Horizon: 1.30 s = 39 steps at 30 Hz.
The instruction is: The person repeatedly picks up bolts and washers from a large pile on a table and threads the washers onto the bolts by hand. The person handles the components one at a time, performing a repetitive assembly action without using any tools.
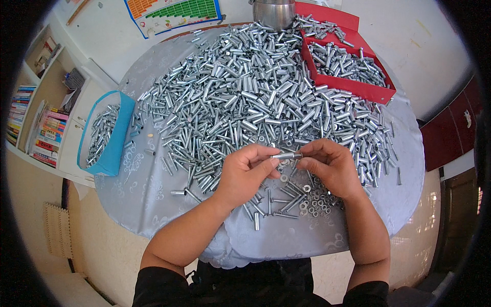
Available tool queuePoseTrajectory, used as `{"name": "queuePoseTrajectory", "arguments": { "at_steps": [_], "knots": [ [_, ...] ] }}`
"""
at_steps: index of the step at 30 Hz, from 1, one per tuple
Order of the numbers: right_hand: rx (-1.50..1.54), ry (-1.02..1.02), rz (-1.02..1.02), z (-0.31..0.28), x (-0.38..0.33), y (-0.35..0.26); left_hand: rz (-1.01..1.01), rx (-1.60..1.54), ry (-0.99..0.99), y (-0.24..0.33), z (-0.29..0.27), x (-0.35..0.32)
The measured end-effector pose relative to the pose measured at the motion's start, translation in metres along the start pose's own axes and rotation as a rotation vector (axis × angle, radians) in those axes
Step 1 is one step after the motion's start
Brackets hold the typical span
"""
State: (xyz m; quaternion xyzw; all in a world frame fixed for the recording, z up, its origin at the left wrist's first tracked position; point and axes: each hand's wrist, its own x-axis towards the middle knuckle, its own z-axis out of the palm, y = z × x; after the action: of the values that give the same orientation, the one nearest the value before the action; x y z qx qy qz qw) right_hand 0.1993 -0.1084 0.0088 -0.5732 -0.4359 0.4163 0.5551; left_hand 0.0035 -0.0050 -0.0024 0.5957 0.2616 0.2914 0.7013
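Between my hands, over the near part of the table, is a silvery expansion bolt (287,155), held level. The thumb and fingers of my left hand (248,171) pinch its left end. My right hand (330,166) closes thumb and fingertips on the other end, where a small part, perhaps a nut or washer, is mostly hidden. Below my hands lie loose washers and nuts (318,207) and several long bolts (289,202). A single metal sleeve (257,221) lies closest to me. Behind my hands spreads a big heap of metal sleeves and bolts (230,97).
A round table with a pale silvery cloth (133,204) carries everything. At its left edge stands a blue box (115,148) of bolts; at the back right, a red box (353,89) of assembled bolts. A metal pot (274,14) stands at the back. A bookshelf (51,117) is further left.
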Motion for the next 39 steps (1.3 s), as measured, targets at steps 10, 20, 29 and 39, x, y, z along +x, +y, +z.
{"name": "queuePoseTrajectory", "arguments": {
  "at_steps": [10, 20, 29, 39],
  "knots": [
    [-0.055, -0.061, 0.011, -0.002, -0.002, -0.003, -0.012, 0.011, -0.098, -0.001, -0.003, 0.000],
    [-0.189, 0.019, -0.027, -0.002, -0.002, -0.006, 0.014, 0.085, -0.035, 0.002, 0.001, -0.002],
    [-0.693, -0.264, -0.376, -0.023, 0.002, -0.015, 0.025, -0.024, 0.043, -0.001, -0.001, 0.003],
    [-0.860, -0.401, -0.449, -0.020, -0.001, -0.018, 0.033, -0.018, 0.031, -0.003, 0.000, 0.002]
  ]
}}
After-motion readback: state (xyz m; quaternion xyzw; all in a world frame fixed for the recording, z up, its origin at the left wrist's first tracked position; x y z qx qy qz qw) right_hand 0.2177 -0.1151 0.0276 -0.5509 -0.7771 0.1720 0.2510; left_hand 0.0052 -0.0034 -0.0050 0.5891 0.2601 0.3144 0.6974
